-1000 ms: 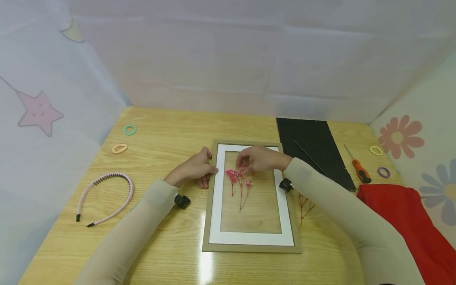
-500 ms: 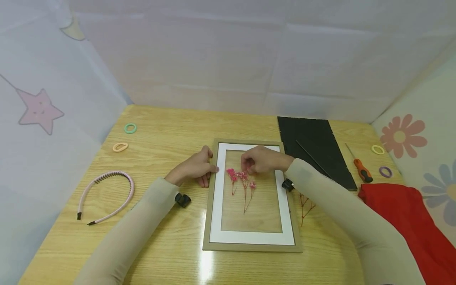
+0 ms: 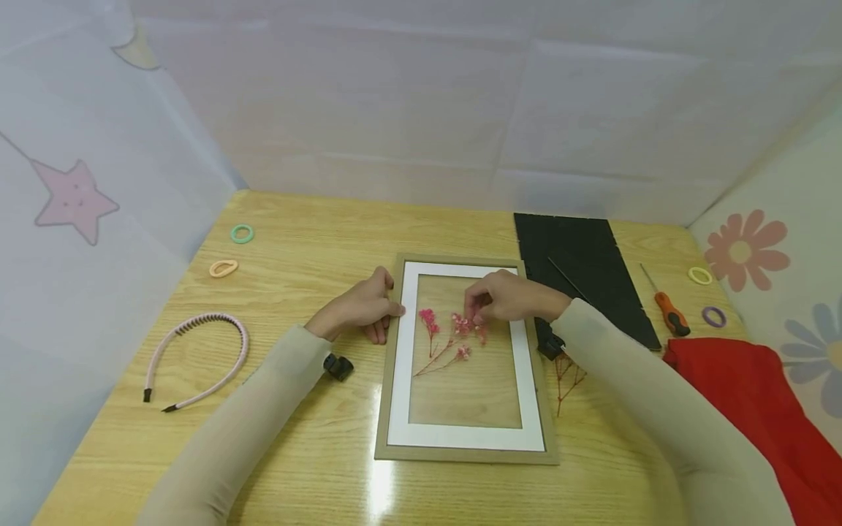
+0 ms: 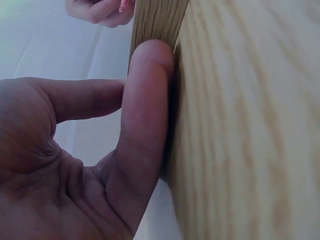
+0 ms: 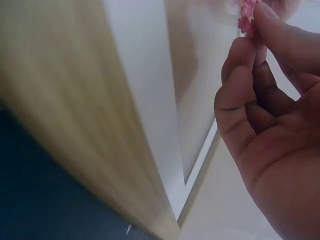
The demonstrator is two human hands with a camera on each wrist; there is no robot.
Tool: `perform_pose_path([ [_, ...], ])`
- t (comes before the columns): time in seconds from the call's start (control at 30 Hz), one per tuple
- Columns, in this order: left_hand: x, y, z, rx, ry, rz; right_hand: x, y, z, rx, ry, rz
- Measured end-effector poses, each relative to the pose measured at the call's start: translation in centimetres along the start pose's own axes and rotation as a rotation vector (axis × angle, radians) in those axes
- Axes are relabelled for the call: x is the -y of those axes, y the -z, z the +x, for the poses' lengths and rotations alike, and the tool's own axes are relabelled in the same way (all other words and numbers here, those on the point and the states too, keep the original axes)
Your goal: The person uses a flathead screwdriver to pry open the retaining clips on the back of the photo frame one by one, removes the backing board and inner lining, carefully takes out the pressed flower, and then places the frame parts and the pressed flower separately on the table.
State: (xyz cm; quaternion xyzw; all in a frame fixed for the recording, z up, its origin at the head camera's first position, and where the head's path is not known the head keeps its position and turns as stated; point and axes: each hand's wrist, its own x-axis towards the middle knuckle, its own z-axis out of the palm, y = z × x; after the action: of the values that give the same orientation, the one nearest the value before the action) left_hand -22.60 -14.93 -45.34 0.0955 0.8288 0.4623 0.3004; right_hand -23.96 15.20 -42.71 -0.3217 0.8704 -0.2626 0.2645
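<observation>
A wooden picture frame [image 3: 467,458] with a white mat [image 3: 465,437] and a clear pane lies flat on the table. My left hand [image 3: 362,304] holds its left edge, thumb on top and fingers against the outer side; one finger [image 4: 142,115] lies along that side in the left wrist view. Over the pane, my right hand [image 3: 516,295] pinches a pink dried flower sprig [image 3: 460,324] by its blossoms between thumb and fingers. The sprig's stems slant down to the left. A smaller pink sprig [image 3: 429,320] lies on the pane to its left.
A black backing board [image 3: 579,256] with a thin dark rod lies behind right. Red stems [image 3: 564,380] lie beside the frame. At right are an orange screwdriver [image 3: 671,314], hair ties [image 3: 713,316] and red cloth [image 3: 737,372]. A pink headband [image 3: 245,343] lies left.
My right hand has moved right over the pane with the sprig. The sprig has turned, its stems swinging from nearly upright to slanting left. My left hand stays at the frame's edge.
</observation>
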Motion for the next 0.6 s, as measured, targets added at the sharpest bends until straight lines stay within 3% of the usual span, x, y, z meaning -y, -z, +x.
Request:
perform_pose_path([
  [0.23, 0.2, -0.1, 0.1, -0.005, 0.000, 0.002, -0.5, 0.7, -2.4, -0.081, -0.017, 0.097],
  [0.6, 0.3, 0.0, 0.2, -0.004, 0.009, -0.020, -2.8, 1.5, -7.4, -0.310, -0.051, 0.109],
])
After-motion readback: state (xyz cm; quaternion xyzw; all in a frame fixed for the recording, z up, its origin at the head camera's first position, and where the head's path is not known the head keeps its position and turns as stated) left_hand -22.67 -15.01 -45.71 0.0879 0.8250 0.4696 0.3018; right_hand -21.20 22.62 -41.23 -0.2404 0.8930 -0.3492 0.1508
